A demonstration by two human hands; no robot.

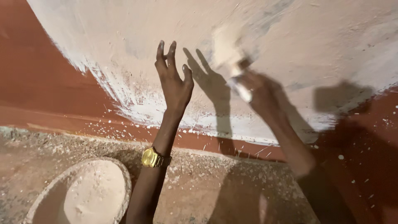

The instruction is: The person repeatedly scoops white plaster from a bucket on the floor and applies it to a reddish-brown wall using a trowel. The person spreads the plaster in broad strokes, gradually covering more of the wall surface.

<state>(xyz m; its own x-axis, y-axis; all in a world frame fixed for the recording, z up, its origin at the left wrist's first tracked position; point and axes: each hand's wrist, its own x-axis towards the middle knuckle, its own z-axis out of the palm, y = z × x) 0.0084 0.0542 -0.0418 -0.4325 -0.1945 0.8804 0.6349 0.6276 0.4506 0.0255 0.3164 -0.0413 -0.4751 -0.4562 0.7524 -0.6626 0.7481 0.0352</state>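
**Two hands at a half-coated wall**

Two bare hands are raised toward a wall [290, 45] whose upper part carries a pale, chalky coat over a red-brown base. The right hand [259, 89] is blurred, its fingers closed around the handle of a pale tool [230, 58], seemingly a brush or scraper, though the blur hides which. The tool's long axis runs up and to the left from the fist, and its working end lies against the pale coat, above and left of the knuckles. The left hand [176, 79] holds nothing: its fingers are spread and slightly curled, close before the wall; whether the tips touch it cannot be told. A gold wristwatch [152, 158] sits on that wrist. The tool lies to the right of the left hand, near but apart, so the right hand is the one on it.

Below, a round basin [120, 176] of pale powder or paste stands on the speckled floor [215, 186], just beside the left forearm and well apart from the tool. Pale flecks dot the red band at the wall's foot.
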